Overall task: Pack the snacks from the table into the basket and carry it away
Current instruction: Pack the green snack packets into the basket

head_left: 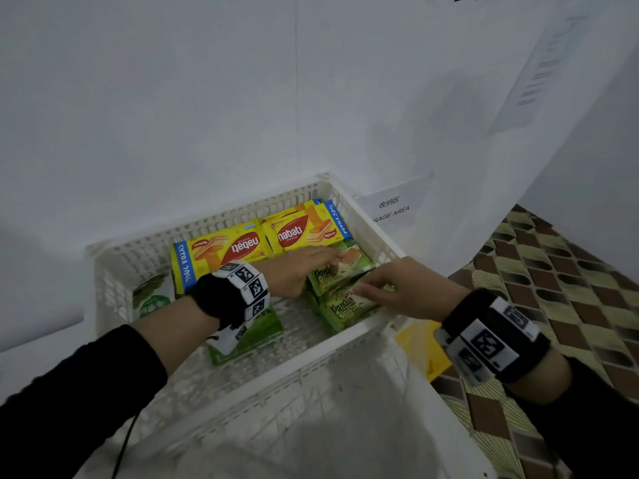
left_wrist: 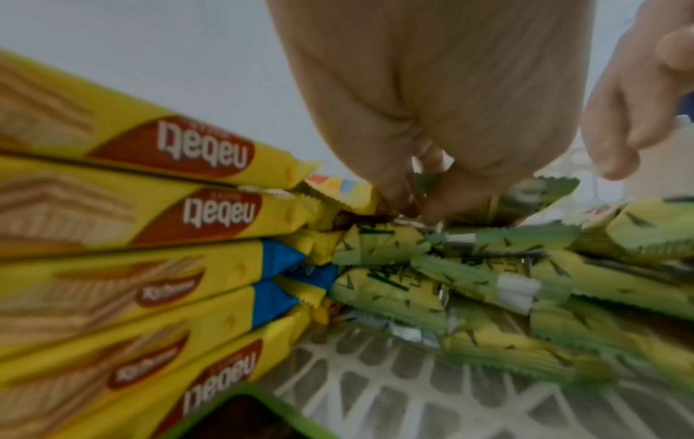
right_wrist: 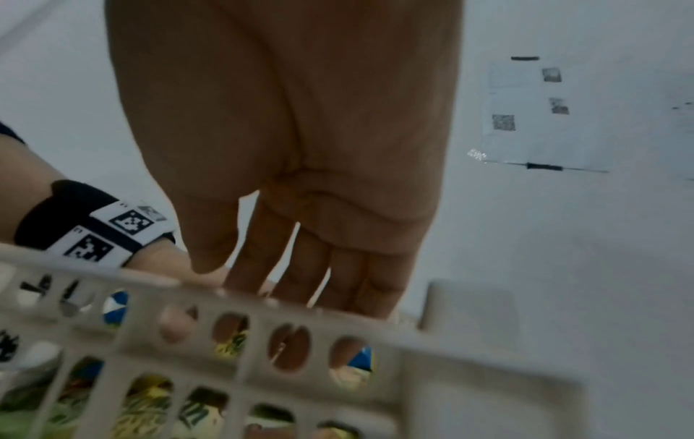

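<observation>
A white slotted basket (head_left: 349,335) stands on a white table against the wall. Yellow Nabati wafer packs (head_left: 224,250) are stacked along its far side, also close up in the left wrist view (left_wrist: 169,214). Green Pandan cake packs (head_left: 342,305) are piled at the basket's right end (left_wrist: 469,282). My left hand (head_left: 328,259) reaches in, thumb and fingers pinching the top Pandan pack (left_wrist: 416,205). My right hand (head_left: 366,288) comes over the right rim with straight fingers (right_wrist: 285,291) touching the same pile; its tips are behind the basket wall (right_wrist: 469,401).
A green pack (head_left: 262,330) lies under my left wrist and a green-and-white pack (head_left: 152,299) at the basket's left end. A yellow item (head_left: 422,350) lies on the table right of the basket. A storage-area label (head_left: 390,205) sits behind. Patterned floor (head_left: 553,271) begins at the table's right edge.
</observation>
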Demonstrator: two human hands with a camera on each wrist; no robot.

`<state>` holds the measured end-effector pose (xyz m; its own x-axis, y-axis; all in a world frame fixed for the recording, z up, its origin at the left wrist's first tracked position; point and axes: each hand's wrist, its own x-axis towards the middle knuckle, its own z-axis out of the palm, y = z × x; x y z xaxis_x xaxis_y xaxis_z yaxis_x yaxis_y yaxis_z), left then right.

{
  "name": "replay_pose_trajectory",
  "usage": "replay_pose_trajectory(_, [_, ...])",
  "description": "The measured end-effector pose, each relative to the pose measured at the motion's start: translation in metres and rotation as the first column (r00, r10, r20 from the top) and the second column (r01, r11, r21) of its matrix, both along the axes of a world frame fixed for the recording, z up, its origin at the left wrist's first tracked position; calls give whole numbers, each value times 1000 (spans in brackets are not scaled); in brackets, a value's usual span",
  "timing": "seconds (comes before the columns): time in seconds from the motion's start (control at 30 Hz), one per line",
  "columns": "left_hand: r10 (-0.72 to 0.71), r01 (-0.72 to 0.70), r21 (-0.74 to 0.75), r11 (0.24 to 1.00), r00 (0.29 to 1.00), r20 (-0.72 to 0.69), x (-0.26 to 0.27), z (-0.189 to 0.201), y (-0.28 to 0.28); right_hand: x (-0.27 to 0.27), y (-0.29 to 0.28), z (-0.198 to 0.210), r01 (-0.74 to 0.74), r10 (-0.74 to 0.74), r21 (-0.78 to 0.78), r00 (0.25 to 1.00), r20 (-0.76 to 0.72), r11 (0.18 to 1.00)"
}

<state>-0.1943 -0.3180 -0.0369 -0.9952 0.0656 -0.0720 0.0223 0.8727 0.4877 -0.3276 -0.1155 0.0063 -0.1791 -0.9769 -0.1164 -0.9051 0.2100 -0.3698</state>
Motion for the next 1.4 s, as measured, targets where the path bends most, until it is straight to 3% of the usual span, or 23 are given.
replay_pose_trajectory(0.07, [13,-13,8,1000,997,76,3,2,3,0,14,2,38,-27,-127,996,91,991])
replay_pose_trajectory(0.17, [27,-30,41,999,997,66,6,0,8,3,34,2,66,-28,-213,984,175,975])
replay_pose_trajectory(0.33, [45,-47,19,999,997,67,4,-10,17,4,54,-15,36,7,-266,987,161,963])
replay_pose_trajectory(0.63, [-19,35,-302,953,998,55,0,-32,23,6,55,-21,46,3,-284,986,169,958])
replay_pose_trajectory(0.77, [-5,2,-286,958,1000,-11,1,-9,26,7,55,-16,54,-3,-273,983,183,960])
replay_pose_trajectory(0.87, [52,-69,-134,989,990,-128,21,37,23,15,51,-5,47,33,-306,967,252,951])
replay_pose_trajectory(1.0, [211,-186,110,976,927,-311,86,108,19,58,27,13,16,131,-394,930,342,919])
replay_pose_trajectory(1.13, [365,-331,155,931,864,-347,182,148,25,130,-1,28,-142,303,-447,900,314,883])
replay_pose_trajectory(1.27, [520,-515,93,852,812,-263,299,140,28,215,-28,40,-269,436,-428,824,361,863])
replay_pose_trajectory(1.4, [681,-693,71,718,677,-281,435,108,31,305,-51,37,-359,534,-431,738,412,828])
